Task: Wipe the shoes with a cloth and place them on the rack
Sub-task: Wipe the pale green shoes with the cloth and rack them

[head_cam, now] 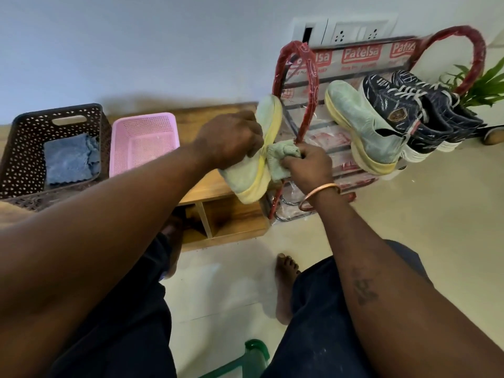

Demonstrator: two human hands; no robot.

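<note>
- One rack (360,55) at one o'clock.
- Four shoes: one green shoe in hand (245,178) at the centre; at two o'clock, one green shoe on the rack (360,124), a near blue shoe (392,110) and a far blue shoe (441,105).
- Two cloths: green cloth (281,155) at the centre, blue cloth (68,159) at nine o'clock.
- Two baskets at nine o'clock: brown basket (21,159), pink basket (147,148).
- Two hands: left hand (229,137), right hand (311,165).
- One plant (485,85) at two o'clock.
</note>
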